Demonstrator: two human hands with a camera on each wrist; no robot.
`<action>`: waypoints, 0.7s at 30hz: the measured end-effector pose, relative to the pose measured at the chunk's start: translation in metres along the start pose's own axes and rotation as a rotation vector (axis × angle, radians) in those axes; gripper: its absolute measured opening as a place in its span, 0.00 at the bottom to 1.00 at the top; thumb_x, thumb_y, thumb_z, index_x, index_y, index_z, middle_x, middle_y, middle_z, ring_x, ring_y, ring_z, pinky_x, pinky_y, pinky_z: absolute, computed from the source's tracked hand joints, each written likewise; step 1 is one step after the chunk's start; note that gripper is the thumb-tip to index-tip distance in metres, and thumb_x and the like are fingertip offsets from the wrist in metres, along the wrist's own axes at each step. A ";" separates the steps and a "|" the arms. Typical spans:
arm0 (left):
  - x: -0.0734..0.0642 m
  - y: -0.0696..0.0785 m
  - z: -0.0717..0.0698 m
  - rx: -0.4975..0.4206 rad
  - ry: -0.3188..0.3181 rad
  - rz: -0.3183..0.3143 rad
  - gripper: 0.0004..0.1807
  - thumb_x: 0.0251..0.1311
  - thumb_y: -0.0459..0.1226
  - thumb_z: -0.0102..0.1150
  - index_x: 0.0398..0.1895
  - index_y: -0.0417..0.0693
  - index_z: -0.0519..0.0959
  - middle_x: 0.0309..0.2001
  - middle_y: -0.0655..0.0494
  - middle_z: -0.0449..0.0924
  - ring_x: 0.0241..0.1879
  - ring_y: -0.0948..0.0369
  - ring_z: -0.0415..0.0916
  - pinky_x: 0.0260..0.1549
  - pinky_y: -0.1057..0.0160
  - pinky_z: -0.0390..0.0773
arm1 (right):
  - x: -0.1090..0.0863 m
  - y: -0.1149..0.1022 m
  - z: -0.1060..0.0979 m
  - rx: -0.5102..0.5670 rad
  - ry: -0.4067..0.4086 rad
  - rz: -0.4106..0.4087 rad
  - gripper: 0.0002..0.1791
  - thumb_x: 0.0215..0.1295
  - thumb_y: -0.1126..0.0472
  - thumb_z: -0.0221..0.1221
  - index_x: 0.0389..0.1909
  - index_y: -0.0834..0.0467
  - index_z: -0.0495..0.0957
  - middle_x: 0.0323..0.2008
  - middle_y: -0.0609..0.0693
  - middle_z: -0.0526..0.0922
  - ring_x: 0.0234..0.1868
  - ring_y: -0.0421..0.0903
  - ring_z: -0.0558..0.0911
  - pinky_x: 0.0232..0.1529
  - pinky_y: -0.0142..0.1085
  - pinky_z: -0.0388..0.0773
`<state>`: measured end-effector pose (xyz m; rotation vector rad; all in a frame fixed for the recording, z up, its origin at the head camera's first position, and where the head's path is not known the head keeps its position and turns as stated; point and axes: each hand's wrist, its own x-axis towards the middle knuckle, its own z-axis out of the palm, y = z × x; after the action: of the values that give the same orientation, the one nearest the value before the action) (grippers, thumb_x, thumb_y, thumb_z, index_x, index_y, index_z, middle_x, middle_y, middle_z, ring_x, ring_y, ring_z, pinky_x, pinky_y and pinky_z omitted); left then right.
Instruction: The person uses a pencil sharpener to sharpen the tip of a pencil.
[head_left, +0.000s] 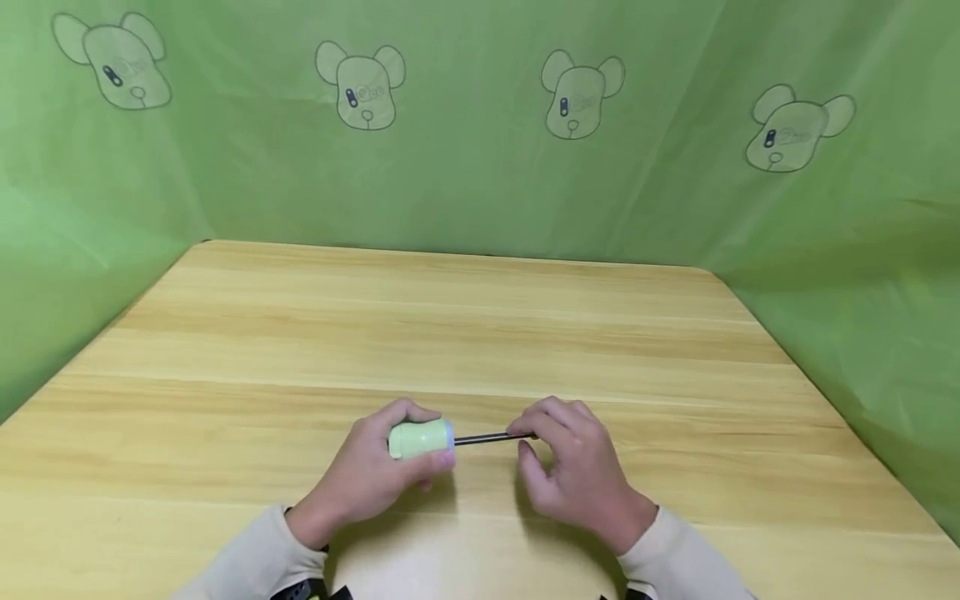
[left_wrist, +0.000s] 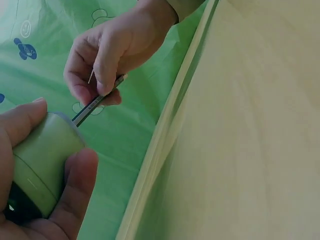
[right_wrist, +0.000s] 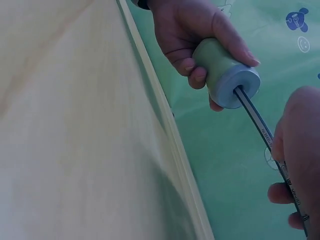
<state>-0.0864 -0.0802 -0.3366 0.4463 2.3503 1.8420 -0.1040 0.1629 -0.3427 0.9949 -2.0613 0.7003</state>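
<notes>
A pale green cylinder with a light blue end point(head_left: 420, 438) point(left_wrist: 42, 165) point(right_wrist: 224, 74) is gripped by my left hand point(head_left: 378, 467) point(right_wrist: 192, 35), fingers curled round it, just above the wooden table point(head_left: 480, 333). A thin dark pencil point(head_left: 491, 437) point(left_wrist: 95, 103) point(right_wrist: 260, 127) sticks into the cylinder's blue end. My right hand point(head_left: 577, 467) point(left_wrist: 112, 50) pinches the pencil's far end between thumb and fingers. The pencil runs level between the two hands.
Green cloth printed with cartoon bear heads point(head_left: 360, 83) walls the table at the back and on both sides. The table's edge point(right_wrist: 165, 125) shows in the wrist views, with green cloth beyond it. Cream sleeves point(head_left: 675, 558) cover both wrists.
</notes>
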 end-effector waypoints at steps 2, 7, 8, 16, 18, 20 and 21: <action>0.001 0.001 0.000 -0.044 -0.002 -0.016 0.24 0.53 0.40 0.71 0.50 0.40 0.77 0.35 0.44 0.77 0.24 0.54 0.79 0.23 0.59 0.81 | 0.000 -0.001 -0.001 -0.030 0.014 -0.001 0.04 0.57 0.64 0.58 0.27 0.56 0.81 0.28 0.46 0.81 0.27 0.44 0.80 0.30 0.39 0.73; 0.003 0.003 0.000 -0.189 -0.033 -0.049 0.25 0.55 0.37 0.69 0.52 0.33 0.73 0.37 0.41 0.76 0.25 0.52 0.79 0.27 0.55 0.84 | 0.004 -0.003 -0.002 -0.084 0.068 -0.037 0.15 0.70 0.52 0.58 0.28 0.57 0.82 0.29 0.47 0.80 0.27 0.46 0.80 0.29 0.40 0.72; 0.004 0.003 0.000 -0.213 -0.042 -0.053 0.25 0.56 0.37 0.69 0.52 0.32 0.73 0.36 0.41 0.76 0.25 0.52 0.79 0.27 0.55 0.84 | 0.005 -0.003 -0.001 -0.094 0.088 -0.054 0.16 0.70 0.51 0.57 0.28 0.57 0.82 0.28 0.47 0.80 0.27 0.46 0.80 0.28 0.40 0.71; 0.003 0.004 0.002 -0.284 -0.140 -0.042 0.19 0.61 0.36 0.64 0.46 0.30 0.72 0.30 0.43 0.79 0.22 0.55 0.78 0.24 0.53 0.84 | 0.006 -0.003 0.001 -0.185 0.248 -0.158 0.23 0.67 0.45 0.59 0.15 0.53 0.80 0.17 0.42 0.74 0.14 0.38 0.71 0.16 0.28 0.59; 0.002 0.005 0.003 -0.271 -0.145 -0.031 0.19 0.60 0.36 0.64 0.46 0.30 0.72 0.31 0.43 0.79 0.22 0.54 0.78 0.24 0.53 0.84 | 0.006 -0.003 0.002 -0.176 0.258 -0.173 0.24 0.67 0.46 0.60 0.13 0.53 0.80 0.16 0.42 0.72 0.11 0.36 0.67 0.14 0.24 0.55; 0.001 0.005 0.002 -0.251 -0.146 -0.016 0.19 0.59 0.35 0.65 0.46 0.30 0.72 0.31 0.43 0.78 0.22 0.54 0.78 0.24 0.53 0.84 | 0.006 -0.003 0.002 -0.161 0.256 -0.181 0.24 0.67 0.46 0.60 0.13 0.53 0.79 0.15 0.42 0.70 0.10 0.35 0.64 0.13 0.22 0.53; 0.001 0.005 0.002 -0.233 -0.146 -0.003 0.19 0.59 0.35 0.65 0.47 0.30 0.72 0.31 0.42 0.78 0.22 0.53 0.78 0.24 0.53 0.84 | 0.006 -0.003 0.002 -0.153 0.252 -0.181 0.24 0.67 0.46 0.60 0.13 0.54 0.79 0.15 0.42 0.69 0.09 0.35 0.63 0.12 0.21 0.53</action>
<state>-0.0860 -0.0770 -0.3318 0.5274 2.0131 1.9773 -0.1046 0.1572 -0.3386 0.9410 -1.7539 0.5357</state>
